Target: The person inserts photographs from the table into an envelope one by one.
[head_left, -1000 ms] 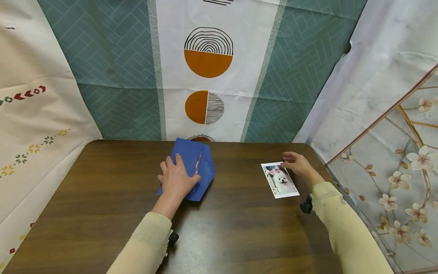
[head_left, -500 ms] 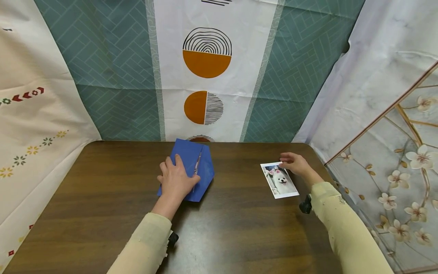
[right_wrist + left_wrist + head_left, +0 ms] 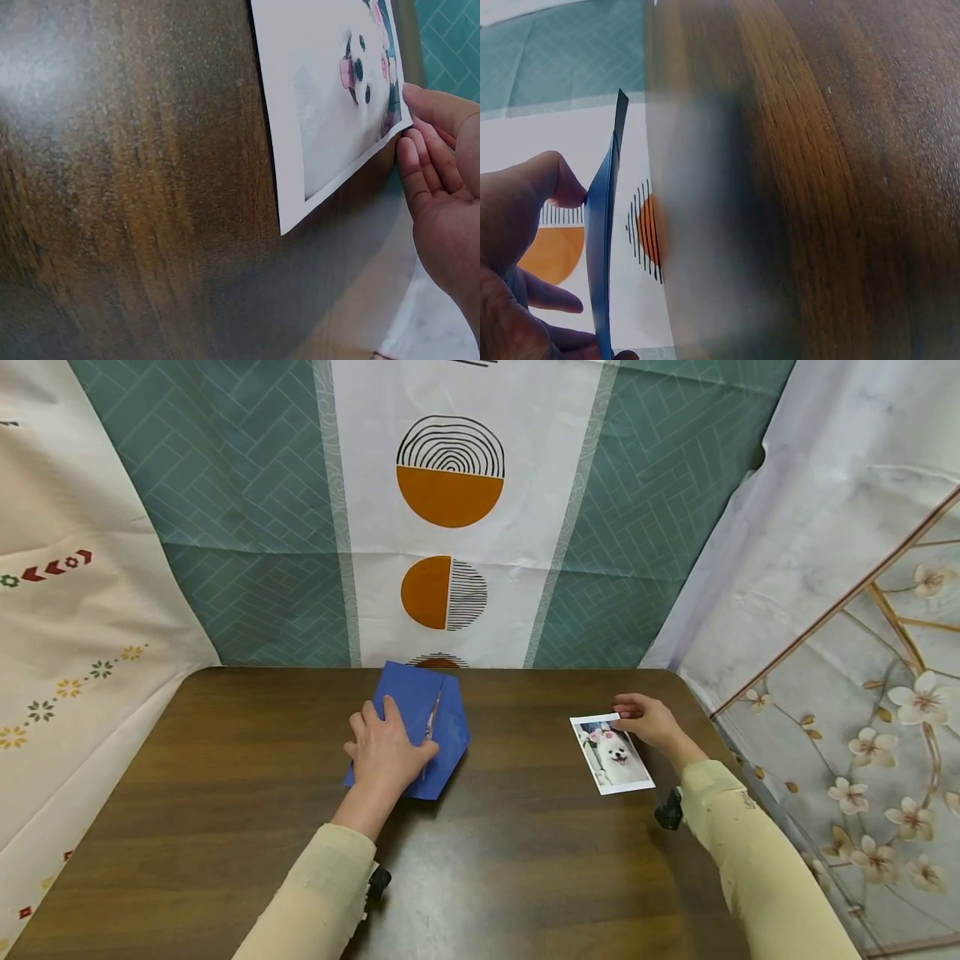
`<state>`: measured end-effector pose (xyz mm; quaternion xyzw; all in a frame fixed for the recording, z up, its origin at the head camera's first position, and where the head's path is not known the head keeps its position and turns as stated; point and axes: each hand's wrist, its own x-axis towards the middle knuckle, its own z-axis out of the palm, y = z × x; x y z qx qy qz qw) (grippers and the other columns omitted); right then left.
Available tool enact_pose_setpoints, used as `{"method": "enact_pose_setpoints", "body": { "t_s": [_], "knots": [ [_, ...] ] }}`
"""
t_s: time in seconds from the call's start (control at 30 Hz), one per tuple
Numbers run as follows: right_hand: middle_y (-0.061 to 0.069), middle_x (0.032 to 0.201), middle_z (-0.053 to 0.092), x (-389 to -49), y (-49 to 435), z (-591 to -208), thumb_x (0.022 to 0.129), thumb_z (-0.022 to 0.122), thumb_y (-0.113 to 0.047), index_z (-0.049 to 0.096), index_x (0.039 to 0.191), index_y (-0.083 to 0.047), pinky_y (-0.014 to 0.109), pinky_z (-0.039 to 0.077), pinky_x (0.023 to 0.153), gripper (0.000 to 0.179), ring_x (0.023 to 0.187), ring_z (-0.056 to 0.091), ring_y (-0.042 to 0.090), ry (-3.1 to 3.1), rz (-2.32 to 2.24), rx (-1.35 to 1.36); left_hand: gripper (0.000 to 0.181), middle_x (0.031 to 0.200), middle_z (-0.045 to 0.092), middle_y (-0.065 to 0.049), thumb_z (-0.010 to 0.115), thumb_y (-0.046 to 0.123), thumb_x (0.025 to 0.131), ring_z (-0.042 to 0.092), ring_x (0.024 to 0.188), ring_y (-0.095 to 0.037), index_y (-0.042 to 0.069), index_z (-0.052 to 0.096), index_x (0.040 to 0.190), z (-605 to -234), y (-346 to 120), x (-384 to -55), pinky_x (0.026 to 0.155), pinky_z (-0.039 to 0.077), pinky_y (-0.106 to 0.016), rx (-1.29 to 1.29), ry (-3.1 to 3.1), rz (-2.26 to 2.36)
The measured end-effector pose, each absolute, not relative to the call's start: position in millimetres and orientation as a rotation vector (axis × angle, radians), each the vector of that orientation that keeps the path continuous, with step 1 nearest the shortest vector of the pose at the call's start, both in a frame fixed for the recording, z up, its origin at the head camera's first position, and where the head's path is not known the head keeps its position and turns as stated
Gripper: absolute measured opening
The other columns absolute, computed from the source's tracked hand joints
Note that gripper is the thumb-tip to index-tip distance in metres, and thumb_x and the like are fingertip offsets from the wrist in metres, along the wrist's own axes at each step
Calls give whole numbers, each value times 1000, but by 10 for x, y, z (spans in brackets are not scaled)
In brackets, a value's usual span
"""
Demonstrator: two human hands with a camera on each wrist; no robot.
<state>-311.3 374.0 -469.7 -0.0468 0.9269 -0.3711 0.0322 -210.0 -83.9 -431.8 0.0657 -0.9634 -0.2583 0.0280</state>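
My left hand (image 3: 387, 747) grips a blue envelope (image 3: 452, 735) left of the table's middle. In the left wrist view the envelope (image 3: 600, 247) is seen edge-on, tilted up above the wood. One finger presses on its face and a fingertip shows past its lower end. A narrow pale slit runs down the envelope's face in the head view. At the right, my right hand (image 3: 651, 722) pinches the upper right corner of a white-bordered photo (image 3: 617, 758) of a fluffy white dog with pink flowers. The right wrist view has the thumb on top of the photo (image 3: 330, 127) and the fingers beneath.
Both hands are over a brown wooden table (image 3: 510, 860). A green and white patterned cloth (image 3: 465, 543) hangs behind its back edge. Pale curtains, flowered on the right (image 3: 870, 793), flank both sides. A dark wrist camera (image 3: 669, 810) sits under the right cuff.
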Motion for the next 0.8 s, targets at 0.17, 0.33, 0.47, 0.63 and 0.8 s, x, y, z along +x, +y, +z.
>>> {"method": "enact_pose_setpoints", "body": {
  "t_s": [0.17, 0.33, 0.47, 0.63, 0.8],
  "knots": [
    [29, 130, 70, -3118, 3750, -4710, 95, 79, -5, 60, 140, 12, 13, 48, 79, 52, 114, 66, 37, 2871, -1117, -141, 104, 164, 22, -39, 76, 44, 91, 26, 147, -56, -9, 25, 165, -4317, -830, -2102, 100, 41, -78, 206, -2981, -793],
    [27, 123, 72, -3140, 3757, -4743, 93, 80, -3, 63, 136, 11, 16, 48, 79, 48, 108, 67, 33, 2905, -1065, -154, 104, 164, 23, -39, 76, 44, 91, 26, 146, -56, -9, 25, 165, -4316, -822, -2106, 100, 41, -78, 201, -2980, -792],
    [26, 117, 73, -3144, 3725, -4727, 92, 80, -2, 65, 133, 11, 21, 49, 80, 45, 104, 67, 33, 2926, -1032, -173, 104, 164, 23, -39, 76, 44, 91, 26, 146, -56, -9, 25, 165, -4315, -831, -2102, 100, 40, -78, 204, -2976, -794],
    [23, 112, 72, -3114, 3708, -4715, 93, 79, -3, 64, 134, 9, 29, 49, 84, 45, 103, 65, 34, 2961, -984, -183, 104, 163, 23, -39, 76, 44, 91, 26, 146, -56, -9, 25, 165, -4312, -833, -2096, 100, 41, -79, 203, -2974, -799],
    [20, 110, 70, -3076, 3707, -4740, 92, 79, -4, 63, 136, 5, 40, 49, 89, 48, 103, 64, 33, 3002, -927, -181, 104, 164, 23, -40, 76, 43, 90, 25, 146, -57, -9, 25, 164, -4314, -833, -2088, 101, 40, -79, 198, -2972, -802]
  ]
}}
